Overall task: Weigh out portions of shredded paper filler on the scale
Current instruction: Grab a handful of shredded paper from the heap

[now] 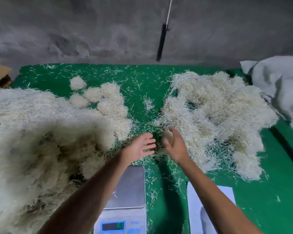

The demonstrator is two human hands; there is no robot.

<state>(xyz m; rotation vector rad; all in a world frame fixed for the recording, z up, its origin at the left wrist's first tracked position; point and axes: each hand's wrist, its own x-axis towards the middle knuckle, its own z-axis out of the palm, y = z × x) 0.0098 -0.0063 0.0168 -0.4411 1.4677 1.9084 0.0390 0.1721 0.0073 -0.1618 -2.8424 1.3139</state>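
Shredded paper (210, 112) heaped right; right hand (173, 146) pinches tuft; scale (125, 191) bare.

Green table (269, 188), shredded paper heaps (215, 115), scale (128, 191), white sheet (195, 210)

Green gap (142, 92) between filler heaps (210, 112)

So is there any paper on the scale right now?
Almost empty. The scale has a bare metal plate with only a strand or two on it; the left forearm hides one part.
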